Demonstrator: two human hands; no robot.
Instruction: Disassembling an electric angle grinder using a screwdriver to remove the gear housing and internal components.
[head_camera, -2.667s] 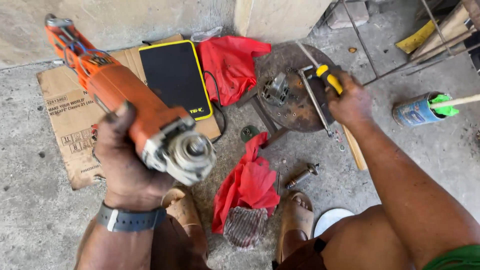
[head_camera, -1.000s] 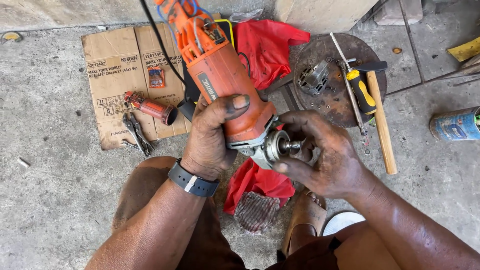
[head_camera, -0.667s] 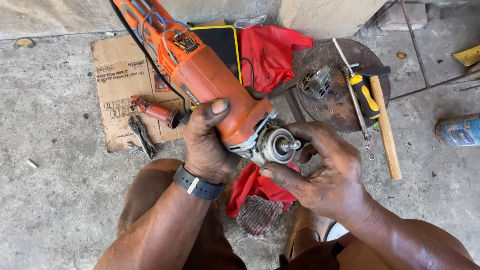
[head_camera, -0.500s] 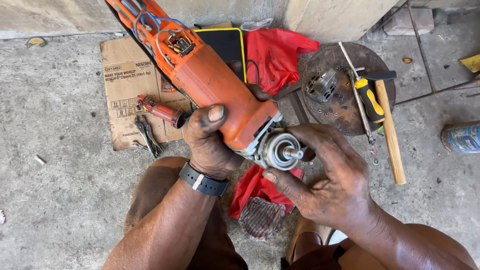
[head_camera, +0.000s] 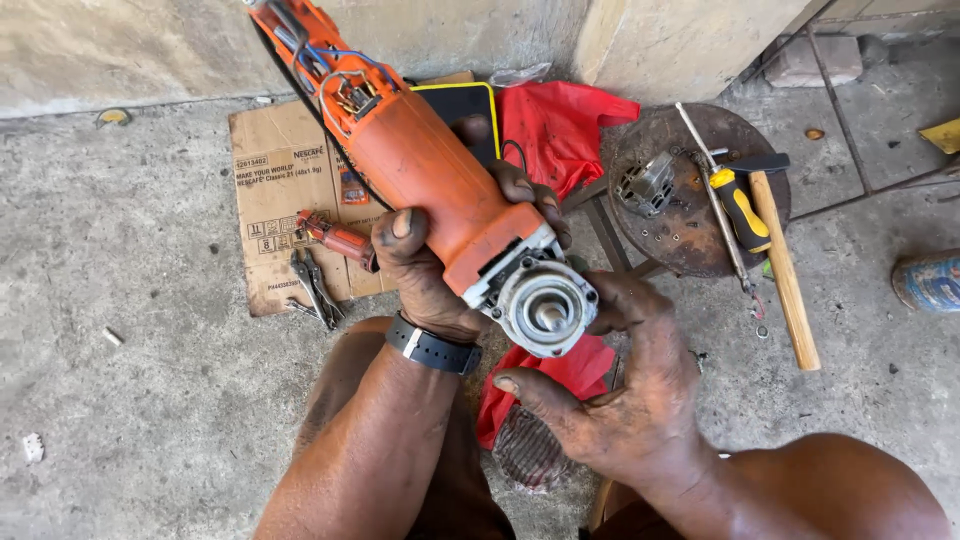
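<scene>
On the floor at the left lies a flattened cardboard (head_camera: 290, 190) with pliers (head_camera: 315, 290) and a small red tool (head_camera: 335, 238) near its lower edge. Just right of these, the left hand (head_camera: 430, 270) wraps tight round the orange grinder (head_camera: 440, 200), held in the air above the knees, open rear toward the wall, metal head (head_camera: 540, 305) and bare spindle facing up. The right hand (head_camera: 610, 400) cups under the head, fingers spread and closed on nothing, index tip touching the rim. A firm left grip, with the spindle kept facing the eyes, seems wise. Further right, a round metal stand (head_camera: 690, 235) carries a yellow-handled screwdriver (head_camera: 738, 208); a wooden handle (head_camera: 785, 270) leans off its edge.
</scene>
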